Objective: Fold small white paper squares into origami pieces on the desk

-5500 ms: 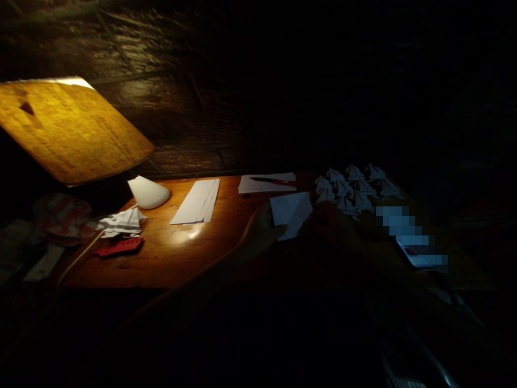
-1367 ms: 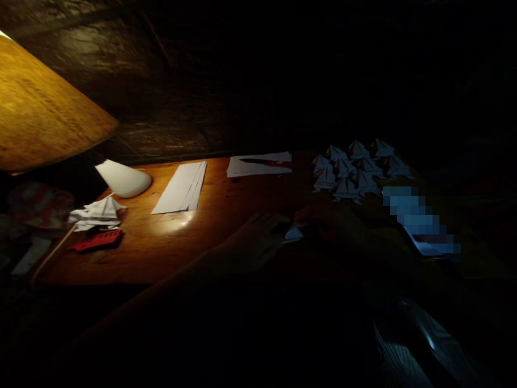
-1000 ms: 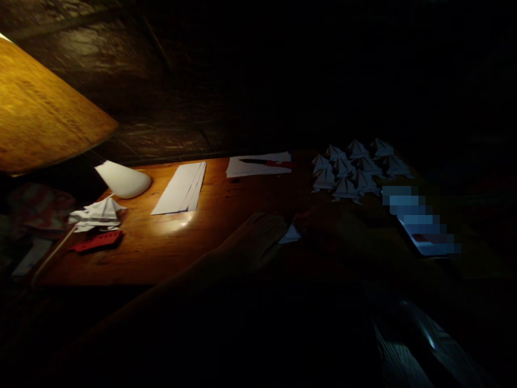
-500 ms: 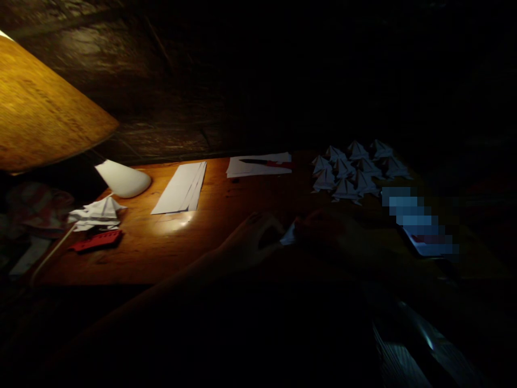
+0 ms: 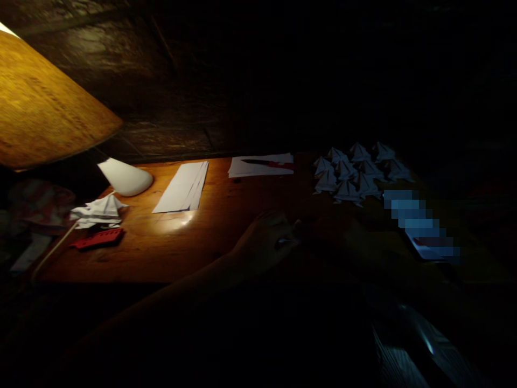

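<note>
On the wooden table (image 5: 169, 250), my left hand (image 5: 264, 242) curls its fingers over a small folded white paper (image 5: 283, 242); only a sliver of the paper shows. My right hand (image 5: 335, 229) lies in deep shadow just right of it and meets the left hand at the paper. Its fingers are too dark to make out. A cluster of several folded paper figures (image 5: 357, 172) lies beyond the right hand.
A lit lamp shade (image 5: 48, 102) and white lamp base (image 5: 125, 178) stand at the left. A stack of paper strips (image 5: 181, 186), sheets with a dark and red tool (image 5: 260, 164), folded scraps (image 5: 99, 210), a red object (image 5: 97, 238) and a glowing screen (image 5: 424, 229) lie about.
Both hands lowered the folded paper to the table and closed over it. The left hand flattened, then curled, and now hides nearly all of the paper.
</note>
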`<state>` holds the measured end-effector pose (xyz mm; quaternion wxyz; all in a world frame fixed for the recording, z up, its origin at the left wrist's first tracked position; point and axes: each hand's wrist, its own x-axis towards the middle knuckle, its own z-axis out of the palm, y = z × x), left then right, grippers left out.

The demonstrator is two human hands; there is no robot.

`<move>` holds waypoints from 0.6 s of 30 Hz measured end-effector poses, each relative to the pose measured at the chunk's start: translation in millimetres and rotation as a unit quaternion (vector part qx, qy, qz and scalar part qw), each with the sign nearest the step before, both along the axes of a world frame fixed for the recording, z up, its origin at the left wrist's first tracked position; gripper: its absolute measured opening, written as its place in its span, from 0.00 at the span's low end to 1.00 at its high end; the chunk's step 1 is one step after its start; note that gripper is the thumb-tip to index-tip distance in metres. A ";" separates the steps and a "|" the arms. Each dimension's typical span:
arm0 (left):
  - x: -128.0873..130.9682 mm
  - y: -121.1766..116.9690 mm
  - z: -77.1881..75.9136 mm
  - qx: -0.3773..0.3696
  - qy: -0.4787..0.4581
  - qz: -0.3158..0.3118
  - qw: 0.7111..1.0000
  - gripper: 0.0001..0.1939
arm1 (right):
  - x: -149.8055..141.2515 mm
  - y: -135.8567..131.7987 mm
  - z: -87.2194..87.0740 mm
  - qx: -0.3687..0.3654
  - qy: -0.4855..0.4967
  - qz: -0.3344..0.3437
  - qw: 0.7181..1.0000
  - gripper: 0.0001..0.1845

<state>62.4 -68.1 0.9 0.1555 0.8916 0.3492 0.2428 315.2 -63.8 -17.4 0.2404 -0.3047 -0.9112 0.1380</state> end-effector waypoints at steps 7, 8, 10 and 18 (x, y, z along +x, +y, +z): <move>-0.1 -7.0 -5.1 0.030 -0.006 -0.036 0.999 0.06 | -3.2 -9.6 9.2 -0.026 -0.010 -0.045 0.999 0.16; -1.0 -7.5 -5.8 0.040 0.003 -0.043 0.998 0.07 | -1.5 -10.5 9.7 -0.018 -0.009 -0.038 0.999 0.17; -4.1 -8.5 -6.8 0.055 0.014 -0.063 0.996 0.10 | 3.8 -10.9 9.6 0.001 -0.013 -0.006 1.000 0.23; -22.3 -11.9 -1.1 0.041 0.111 -0.134 0.984 0.24 | 19.9 -3.5 -16.9 0.026 -0.059 0.067 0.996 0.41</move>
